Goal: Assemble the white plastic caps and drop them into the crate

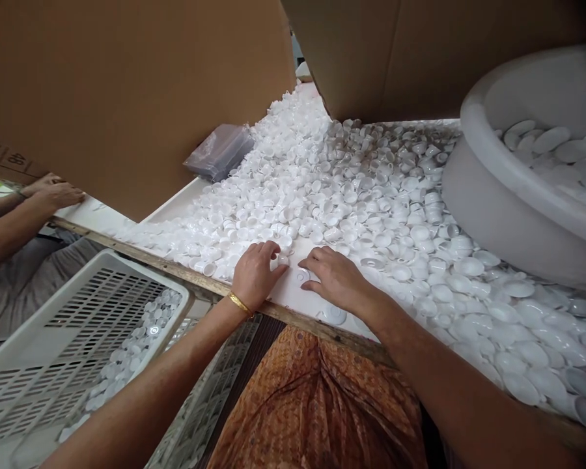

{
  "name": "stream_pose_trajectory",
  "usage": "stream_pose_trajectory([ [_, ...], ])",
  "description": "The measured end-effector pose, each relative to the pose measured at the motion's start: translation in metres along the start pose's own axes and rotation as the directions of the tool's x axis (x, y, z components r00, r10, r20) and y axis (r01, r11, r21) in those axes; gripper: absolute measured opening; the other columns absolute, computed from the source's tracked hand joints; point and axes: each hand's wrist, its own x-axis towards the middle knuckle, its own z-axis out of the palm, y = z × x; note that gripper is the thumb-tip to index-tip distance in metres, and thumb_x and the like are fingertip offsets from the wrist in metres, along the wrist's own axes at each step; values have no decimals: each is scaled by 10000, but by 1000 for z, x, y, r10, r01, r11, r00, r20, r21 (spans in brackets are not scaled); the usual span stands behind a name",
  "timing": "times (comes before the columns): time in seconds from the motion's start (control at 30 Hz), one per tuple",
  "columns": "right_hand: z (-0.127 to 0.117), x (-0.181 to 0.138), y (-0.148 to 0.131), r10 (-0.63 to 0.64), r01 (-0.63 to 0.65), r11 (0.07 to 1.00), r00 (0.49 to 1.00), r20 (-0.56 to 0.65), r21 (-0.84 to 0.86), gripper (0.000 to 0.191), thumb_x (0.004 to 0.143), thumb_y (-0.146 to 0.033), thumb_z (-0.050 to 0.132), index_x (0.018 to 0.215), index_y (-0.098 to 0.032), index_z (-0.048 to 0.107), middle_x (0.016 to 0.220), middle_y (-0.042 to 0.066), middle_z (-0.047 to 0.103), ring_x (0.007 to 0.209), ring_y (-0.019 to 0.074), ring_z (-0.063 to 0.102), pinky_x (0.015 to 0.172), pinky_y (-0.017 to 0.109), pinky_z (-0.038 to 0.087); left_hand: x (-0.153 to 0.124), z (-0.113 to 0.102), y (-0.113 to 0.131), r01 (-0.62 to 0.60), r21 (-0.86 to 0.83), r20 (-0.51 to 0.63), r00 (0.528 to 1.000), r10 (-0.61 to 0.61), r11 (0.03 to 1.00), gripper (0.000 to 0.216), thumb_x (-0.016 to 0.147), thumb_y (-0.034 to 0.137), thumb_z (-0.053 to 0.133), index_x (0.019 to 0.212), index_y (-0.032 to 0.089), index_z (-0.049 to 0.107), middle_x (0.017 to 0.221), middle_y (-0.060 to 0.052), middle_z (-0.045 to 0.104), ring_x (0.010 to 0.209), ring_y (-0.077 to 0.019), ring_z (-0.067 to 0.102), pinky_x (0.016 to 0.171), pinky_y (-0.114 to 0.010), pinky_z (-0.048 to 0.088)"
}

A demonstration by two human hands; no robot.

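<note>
So the right hand (340, 277) has its fingers parted around a small white saucer (301, 276) on the tabletop (292, 297), left hand (254, 277) curled by a little white piece (280, 261) (honestly can't tell if either's gripping).

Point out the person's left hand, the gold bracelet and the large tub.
Left hand (255, 273): head view, back of the hand.
Gold bracelet (239, 303): head view, middle of the band.
Large tub (510, 215): head view, outer wall.

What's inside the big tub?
Inside the tub you can see white dishes, some overlapping. They cover what's below, so I can't tell what's underneath or how deep they go. The tub's right side is cut off by the picture's edge.
</note>
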Motion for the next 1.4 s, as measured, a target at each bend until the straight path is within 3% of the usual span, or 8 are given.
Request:
stream_pose_trajectory([
  [0.17,1,0,1,-9,9,1000,1000,-8,1,311,755,-307,673,1035,-183,620,951,61,561,937,205,485,769,305,406,3,2,-4,57,71,9,998,-58,996,248,754,411,602,748,163,596,727,-57,590,749,-221,531,664,-335,401],
  [0.27,1,0,1,-6,6,1000,1000,-7,1,304,758,-311,671,1030,-185,621,947,58,558,924,204,484,750,301,408,6,2,-2,16,-7,-18,1000,-16,1000,176,774,322,595,702,165,629,731,-52,588,754,-198,530,666,-314,404],
  [0.43,2,0,0,-21,21,1000,1000,-14,-14,276,763,-313,665,998,-174,624,968,66,552,941,211,473,764,310,404,-6,-2,12,-201,-196,-33,980,198,960,105,797,213,569,742,164,644,786,-44,594,774,-155,525,678,-271,431],
  [0.53,3,1,1,-14,14,1000,1000,-25,-12,265,762,-312,665,989,-180,625,978,64,550,952,213,468,782,312,399,-16,-2,19,-343,-159,14,937,349,926,177,851,196,482,774,151,635,808,-56,606,790,-154,513,704,-276,441],
  [0.73,8,2,1,7,-7,1000,1000,-30,2,201,791,-306,634,940,-172,623,957,63,541,930,195,477,759,296,392,-18,0,21,-457,27,52,889,456,889,207,866,186,445,735,142,598,848,-70,593,779,-163,480,677,-287,443],
  [1.0,10,3,1,18,-18,1000,999,-30,-17,201,763,-306,664,886,-153,621,942,69,555,914,209,495,735,301,392,-8,-4,13,-499,70,92,865,493,864,195,856,153,447,702,138,565,951,-77,559,836,-161,485,701,-277,444],
  [1.23,7,8,-2,197,-173,924,980,-37,342,189,866,-199,504,1021,-159,603,962,61,603,879,147,546,756,250,390,-12,0,16,-519,100,114,853,509,849,174,863,139,413,773,126,561,889,-81,526,816,-172,456,676,-277,423],
  [1.4,10,16,-6,257,-223,901,965,-45,373,135,850,-227,501,851,-190,631,860,29,612,821,147,554,713,244,375,-11,3,13,-512,68,64,859,509,856,187,863,141,419,751,121,568,840,-64,502,794,-160,443,665,-261,408],
])
